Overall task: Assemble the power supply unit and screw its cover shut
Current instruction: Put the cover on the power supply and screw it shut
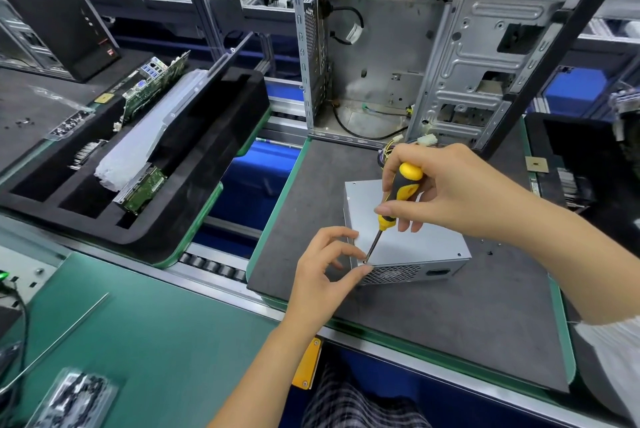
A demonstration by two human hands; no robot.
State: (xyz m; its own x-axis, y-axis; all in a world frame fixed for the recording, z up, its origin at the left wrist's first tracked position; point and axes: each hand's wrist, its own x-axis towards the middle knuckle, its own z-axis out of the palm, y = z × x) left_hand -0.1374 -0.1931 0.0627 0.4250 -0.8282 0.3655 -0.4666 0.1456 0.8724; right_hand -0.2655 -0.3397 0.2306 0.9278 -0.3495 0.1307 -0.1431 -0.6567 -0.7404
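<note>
Both hands are at work in front of me. My left hand point(327, 272) has its fingers curled, and its thumb and first finger touch the near left corner of the box point(408, 240). I cannot tell if they pinch a screw there, it is too small to see. My right hand point(446, 190) grips the screwdriver point(398, 199) by its yellow and black handle. The screwdriver leans, with its top up and to the right and its thin tip down on that same corner of the lid.

The box is gray metal and lies flat on a dark mat point(433, 323). Its long side runs from far left to near right. The end with the little holes faces me. A bunch of colored wires point(391, 147) peeks out behind my right hand, but my hand hides where they join the box.

On the far left I see a green table point(156, 323) with a clear bag point(74, 396) of small dark parts at the bottom edge, partly cut off. Further back sits a black foam tray point(214, 164) holding green boards point(145, 185) and something white and see-through that I cannot make out. Rollers point(214, 268) run between the tray and the mat.

Behind the box stands an open metal case point(398, 47) with black cables inside. Its top is cut off. On the right edge there is another black tray point(575, 157), only partly in view. A few tiny dark specks lie on the mat right of the box, maybe screws.
</note>
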